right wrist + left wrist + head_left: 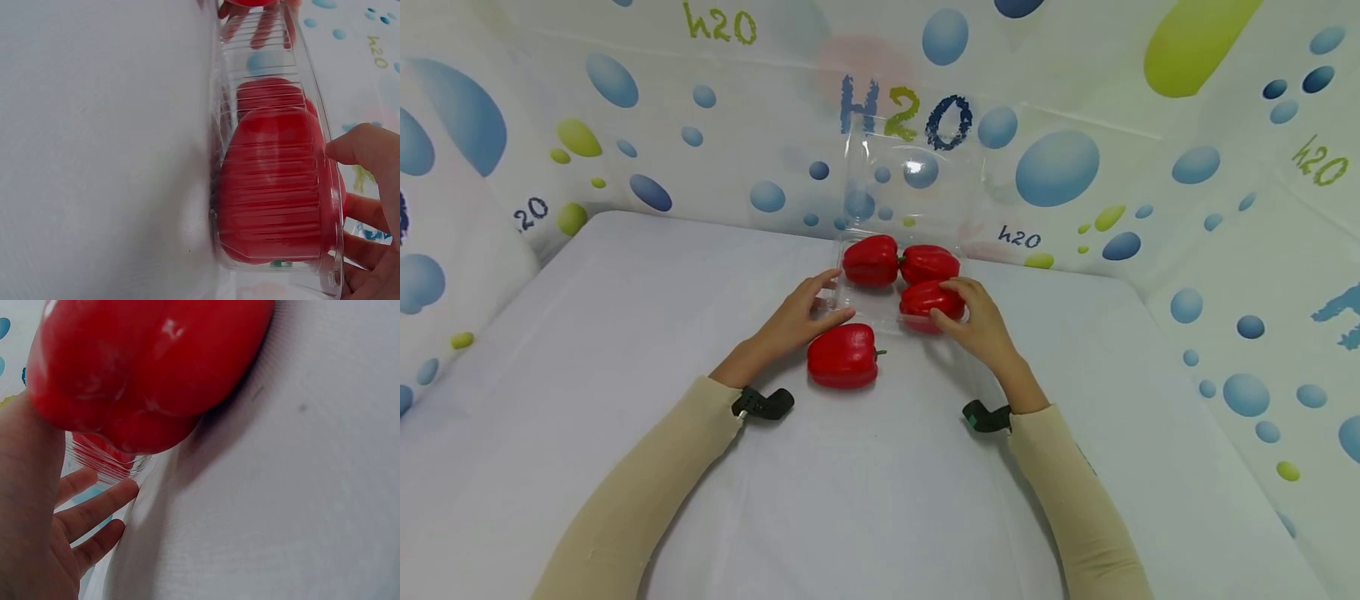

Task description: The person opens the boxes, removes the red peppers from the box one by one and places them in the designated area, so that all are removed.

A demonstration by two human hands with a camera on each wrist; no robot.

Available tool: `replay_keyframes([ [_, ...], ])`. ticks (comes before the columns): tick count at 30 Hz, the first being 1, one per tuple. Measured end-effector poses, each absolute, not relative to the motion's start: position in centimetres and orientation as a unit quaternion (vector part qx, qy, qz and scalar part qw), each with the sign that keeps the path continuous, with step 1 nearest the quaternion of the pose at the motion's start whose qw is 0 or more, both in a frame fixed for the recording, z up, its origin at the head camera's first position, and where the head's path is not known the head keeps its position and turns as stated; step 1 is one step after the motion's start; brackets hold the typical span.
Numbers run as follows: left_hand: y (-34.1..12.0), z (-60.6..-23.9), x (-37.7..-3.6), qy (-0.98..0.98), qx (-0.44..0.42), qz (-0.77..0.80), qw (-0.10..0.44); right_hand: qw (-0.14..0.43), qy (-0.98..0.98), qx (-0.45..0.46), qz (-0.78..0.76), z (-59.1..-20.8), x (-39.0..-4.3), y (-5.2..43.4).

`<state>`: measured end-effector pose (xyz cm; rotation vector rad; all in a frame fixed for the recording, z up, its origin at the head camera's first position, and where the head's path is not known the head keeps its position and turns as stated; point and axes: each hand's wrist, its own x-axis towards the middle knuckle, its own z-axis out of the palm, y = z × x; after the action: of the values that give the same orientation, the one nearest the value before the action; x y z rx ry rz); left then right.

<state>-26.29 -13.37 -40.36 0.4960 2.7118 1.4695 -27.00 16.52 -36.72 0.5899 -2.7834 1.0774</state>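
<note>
My left hand [797,321] steadies the clear tray [850,304], fingers straight on its rim. My right hand [977,321] curls round the near-right pepper [928,300], seating it inside. Fourth pepper [842,357] waits on the surface [625,333].

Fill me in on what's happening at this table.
A person is working with red peppers and a clear plastic clamshell box whose lid stands open. Three peppers sit in the box; the right hand grips the nearest pepper in the box. The left hand rests with straight fingers on the box's left edge. A fourth pepper lies on the white table, just in front of the box.
</note>
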Motion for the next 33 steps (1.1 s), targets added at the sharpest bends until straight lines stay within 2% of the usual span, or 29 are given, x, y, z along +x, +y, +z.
replay_keyframes([
  [22, -13.4, -40.7, -26.4, 0.867, 0.153, 0.474, 0.010, 0.012, -0.917, 0.151, 0.368, -36.2, -27.5, 15.8],
  [33, -13.4, -40.6, -26.2, 0.868, 0.152, 0.472, 0.011, 0.024, -0.934, 0.098, 0.343, -36.2, -27.8, 14.5],
])
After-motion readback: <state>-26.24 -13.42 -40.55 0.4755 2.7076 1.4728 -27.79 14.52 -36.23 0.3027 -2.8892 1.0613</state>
